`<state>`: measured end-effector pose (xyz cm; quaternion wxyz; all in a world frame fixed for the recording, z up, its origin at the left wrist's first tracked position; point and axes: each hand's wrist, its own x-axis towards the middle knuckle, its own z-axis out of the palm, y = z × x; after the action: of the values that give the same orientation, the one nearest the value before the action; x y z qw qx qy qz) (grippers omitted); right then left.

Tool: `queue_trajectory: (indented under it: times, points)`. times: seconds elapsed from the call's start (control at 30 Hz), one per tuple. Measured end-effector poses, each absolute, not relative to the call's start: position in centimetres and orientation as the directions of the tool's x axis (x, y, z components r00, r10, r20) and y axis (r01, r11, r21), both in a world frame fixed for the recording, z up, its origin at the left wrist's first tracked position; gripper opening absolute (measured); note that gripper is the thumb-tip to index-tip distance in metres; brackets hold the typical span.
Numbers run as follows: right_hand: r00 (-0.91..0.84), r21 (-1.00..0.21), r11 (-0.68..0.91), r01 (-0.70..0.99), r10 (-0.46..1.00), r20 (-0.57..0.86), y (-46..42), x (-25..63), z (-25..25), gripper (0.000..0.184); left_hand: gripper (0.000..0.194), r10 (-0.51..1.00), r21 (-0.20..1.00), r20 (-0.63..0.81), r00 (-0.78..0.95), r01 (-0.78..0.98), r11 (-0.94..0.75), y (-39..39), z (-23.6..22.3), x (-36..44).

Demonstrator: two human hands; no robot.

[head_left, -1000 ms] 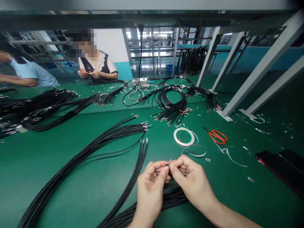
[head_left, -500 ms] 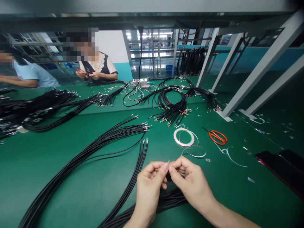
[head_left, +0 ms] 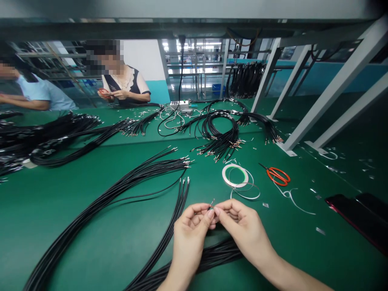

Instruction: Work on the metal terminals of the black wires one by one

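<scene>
A tiny metal wire terminal (head_left: 212, 201) stands pinched between my fingertips, just above the green bench mat (head_left: 91, 242). My left hand (head_left: 189, 230) and right hand (head_left: 244, 226) are curled narrow and held close together, with thumbs and forefingers meeting at the terminal; my fingers hide most of what lies behind its tip. Beneath my hands lies a bundle of black cables (head_left: 209, 258), and to their left a long, fanned sheaf of black wires (head_left: 121, 190) ends in metal terminals. Beyond my right hand, a roll of white tape (head_left: 235, 176) with a green inner edge sits among loose clear strips (head_left: 245, 196), near orange-handled scissors (head_left: 278, 176). A dark phone (head_left: 348, 214) lies toward the bench's right side. Farther off, coils of black wire (head_left: 218, 127) spread across the mat. Across the bench, a co-worker's hands (head_left: 119, 95) hold a small orange-handled tool, while another person in a pale blue shirt (head_left: 39, 95) sits at the far left.
</scene>
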<state>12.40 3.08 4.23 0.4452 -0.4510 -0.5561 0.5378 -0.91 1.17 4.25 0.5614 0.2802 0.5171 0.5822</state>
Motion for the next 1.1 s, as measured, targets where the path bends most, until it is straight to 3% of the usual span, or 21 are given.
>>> queue_trajectory:
  times: [0.57, 1.1]
  points:
    - [-0.198, -0.997, 0.023, 0.077, 0.98, 0.007, 3.02, 12.53, 4.47, 0.016, 0.02, 0.955, 0.923, -0.246, -0.166, -0.339, 0.179, 1.19, 3.86, -1.11]
    - [-0.235, -1.0, -0.026, 0.015, 0.972, -0.029, 3.05, 12.6, 4.59, 0.018, 0.022, 0.969, 0.931, -0.232, -0.086, -0.31, 0.195, 1.04, 3.4, -1.24]
